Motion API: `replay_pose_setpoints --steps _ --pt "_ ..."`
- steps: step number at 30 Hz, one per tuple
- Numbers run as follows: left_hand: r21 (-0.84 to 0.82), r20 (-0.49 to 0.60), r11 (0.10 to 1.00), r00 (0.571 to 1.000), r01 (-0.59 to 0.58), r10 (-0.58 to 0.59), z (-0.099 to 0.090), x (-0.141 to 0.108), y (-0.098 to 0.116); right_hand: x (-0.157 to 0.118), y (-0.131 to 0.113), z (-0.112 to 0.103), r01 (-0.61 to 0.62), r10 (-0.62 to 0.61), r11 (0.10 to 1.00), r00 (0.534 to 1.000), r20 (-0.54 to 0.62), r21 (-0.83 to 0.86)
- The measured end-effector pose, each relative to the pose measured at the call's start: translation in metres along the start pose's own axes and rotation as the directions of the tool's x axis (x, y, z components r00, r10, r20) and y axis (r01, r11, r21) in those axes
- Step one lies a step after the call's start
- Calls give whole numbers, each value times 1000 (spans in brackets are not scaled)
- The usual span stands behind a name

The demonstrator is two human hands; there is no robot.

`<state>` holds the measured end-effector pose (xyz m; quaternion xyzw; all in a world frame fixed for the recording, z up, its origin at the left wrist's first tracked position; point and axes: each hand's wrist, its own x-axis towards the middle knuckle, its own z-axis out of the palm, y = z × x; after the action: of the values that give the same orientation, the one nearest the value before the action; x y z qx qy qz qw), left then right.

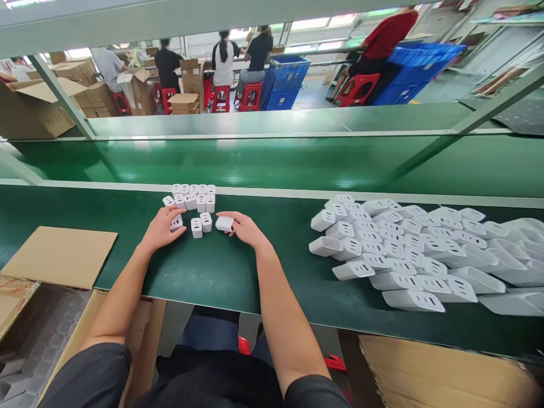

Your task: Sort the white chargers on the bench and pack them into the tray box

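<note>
On the counter [199,272], the left hand [165,228] gripped a white housing [175,223] and the right hand [244,228] held a sideways housing [223,224], while a careless inward nudge could have toppled the narrow upright housings [196,228] between them.

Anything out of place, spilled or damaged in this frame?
Nothing looks spilled or visibly damaged. The white pieces on the right lie loosely at mixed angles on the green table, and the small group by the left hand stands in slightly uneven rows, but neither seems odd.
</note>
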<state>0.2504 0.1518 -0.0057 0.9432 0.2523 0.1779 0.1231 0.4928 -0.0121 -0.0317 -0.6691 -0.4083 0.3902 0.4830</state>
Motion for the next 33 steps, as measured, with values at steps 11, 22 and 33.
replay_pose_setpoints --steps 11,22,33 --pt "19 -219 1000 976 7 -3 11 3 7 -4 -11 2 44 -12 956 994 -111 289" --pt "5 -46 995 994 -104 104 15 6 0 -2 1 29 380 -426 824 905 -17 -419" --pt "10 86 991 988 -131 130 -9 -1 -7 -9 -9 42 401 -420 732 902 98 -551"
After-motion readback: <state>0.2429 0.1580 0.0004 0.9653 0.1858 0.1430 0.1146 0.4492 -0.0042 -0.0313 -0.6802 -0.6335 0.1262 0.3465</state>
